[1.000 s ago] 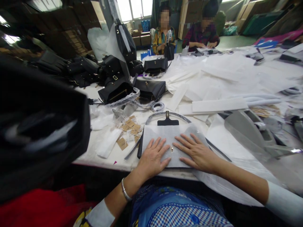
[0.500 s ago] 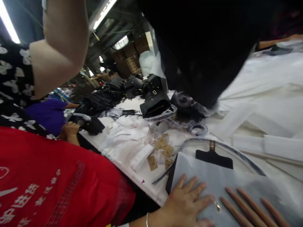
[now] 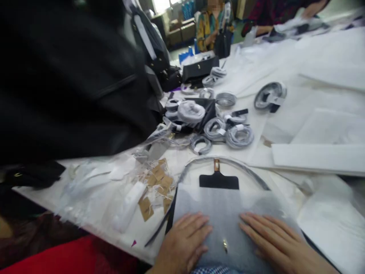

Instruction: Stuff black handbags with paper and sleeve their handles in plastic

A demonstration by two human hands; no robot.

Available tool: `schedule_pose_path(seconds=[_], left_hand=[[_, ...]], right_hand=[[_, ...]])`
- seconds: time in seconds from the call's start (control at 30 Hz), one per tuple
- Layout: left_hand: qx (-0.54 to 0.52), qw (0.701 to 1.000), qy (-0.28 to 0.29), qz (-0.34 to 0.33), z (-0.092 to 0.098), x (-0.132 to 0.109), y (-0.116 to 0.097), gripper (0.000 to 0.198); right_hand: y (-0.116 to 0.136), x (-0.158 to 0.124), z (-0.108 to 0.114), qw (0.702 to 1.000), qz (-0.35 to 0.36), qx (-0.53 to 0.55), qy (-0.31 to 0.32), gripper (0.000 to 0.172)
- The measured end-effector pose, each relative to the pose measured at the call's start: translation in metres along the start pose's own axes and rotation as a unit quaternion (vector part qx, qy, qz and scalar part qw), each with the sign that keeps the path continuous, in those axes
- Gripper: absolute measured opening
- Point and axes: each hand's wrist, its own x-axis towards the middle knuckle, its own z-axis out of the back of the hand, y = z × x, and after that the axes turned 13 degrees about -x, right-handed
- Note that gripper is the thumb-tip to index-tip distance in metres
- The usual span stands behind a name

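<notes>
My left hand (image 3: 182,243) and my right hand (image 3: 273,239) lie flat, fingers apart, on a grey foam sheet (image 3: 225,209) that covers a black handbag at the table's near edge. A small gold clasp (image 3: 225,244) shows between the two hands. The bag's black tab with a gold buckle (image 3: 218,179) sticks out beyond the sheet, under the arc of a wrapped handle (image 3: 199,163). Neither hand grips anything.
A big black bag (image 3: 71,80) fills the upper left. Several wrapped coiled straps (image 3: 225,129) lie mid-table. Brown paper tags (image 3: 155,186) sit left of the handbag. White paper sheets (image 3: 316,156) spread to the right. Two people work at the far end (image 3: 212,26).
The view has swung back to the right and the big black bag has shifted to the upper left, uncovering the coiled straps. Both hands stay flat on the foam sheet.
</notes>
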Motion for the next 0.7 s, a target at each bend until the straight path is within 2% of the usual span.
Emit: schedule_pose_path(seconds=[0.03,0.1,0.23,0.33,0.43,0.57,0.7], left_hand=[[-0.01,1.0,-0.008,0.021,0.009,0.008,-0.001,0.032],[-0.004,0.998,-0.033,0.055,0.019,0.026,-0.001,0.03],[0.035,0.996,-0.013,0.082,0.01,0.048,0.004,0.035],[0.039,0.993,0.008,0.115,-0.001,0.05,0.011,0.045],[0.019,0.99,0.016,0.135,-0.002,0.046,0.013,0.045],[-0.03,0.989,0.014,0.141,0.012,0.047,0.011,0.036],[-0.065,0.993,-0.024,0.098,0.031,0.052,0.006,0.028]], right_hand=[[-0.006,0.009,0.01,0.999,-0.034,0.013,0.031,0.045],[-0.014,0.026,0.019,0.996,-0.074,0.033,0.041,0.037],[-0.015,0.043,0.015,0.991,-0.111,0.047,0.061,0.038],[-0.015,0.048,0.012,0.987,-0.118,0.071,0.083,0.038],[-0.018,0.055,0.017,0.978,-0.131,0.103,0.122,0.028],[-0.025,0.064,0.033,0.962,-0.159,0.164,0.149,0.014],[-0.034,0.066,0.048,0.948,-0.158,0.235,0.144,0.01]])
